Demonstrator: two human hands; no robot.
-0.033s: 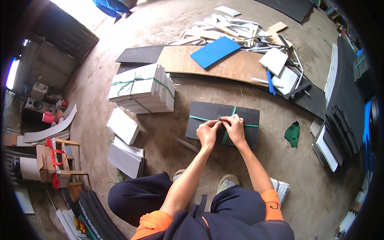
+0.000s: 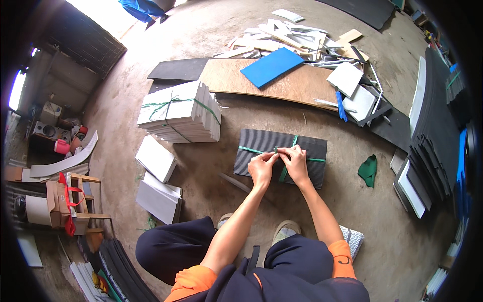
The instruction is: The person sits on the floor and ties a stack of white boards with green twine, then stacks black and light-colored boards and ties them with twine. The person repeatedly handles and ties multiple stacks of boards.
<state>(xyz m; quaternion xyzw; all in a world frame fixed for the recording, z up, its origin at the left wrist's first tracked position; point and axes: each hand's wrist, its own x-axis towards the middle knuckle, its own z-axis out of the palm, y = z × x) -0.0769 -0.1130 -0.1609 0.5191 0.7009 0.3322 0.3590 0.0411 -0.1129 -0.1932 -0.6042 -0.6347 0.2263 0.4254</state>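
Note:
A black ribbed bundle [image 2: 254, 138] lies on the floor in front of me, bound crosswise with green twine [image 2: 316, 159]. Over its top, my left hand [image 2: 261, 168] and my right hand [image 2: 296, 163] meet fingertip to fingertip. Both are closed in a pinch on the green twine near where its strands cross. The exact knot or ends between the fingers are too small to make out. Left of the bundle stands a taller white stack [image 2: 173, 113], tied with the same kind of green twine.
Two smaller piles, one white [image 2: 156, 157] and one grey [image 2: 158, 196], lie to the left. Beyond is a plywood board [image 2: 221, 73] with a blue panel [image 2: 271, 67] and a scrap heap [image 2: 282, 38]. Right are a green cloth [image 2: 368, 170] and black sheets [image 2: 430, 136]. Someone's blue-clad legs [image 2: 143, 7] show far off.

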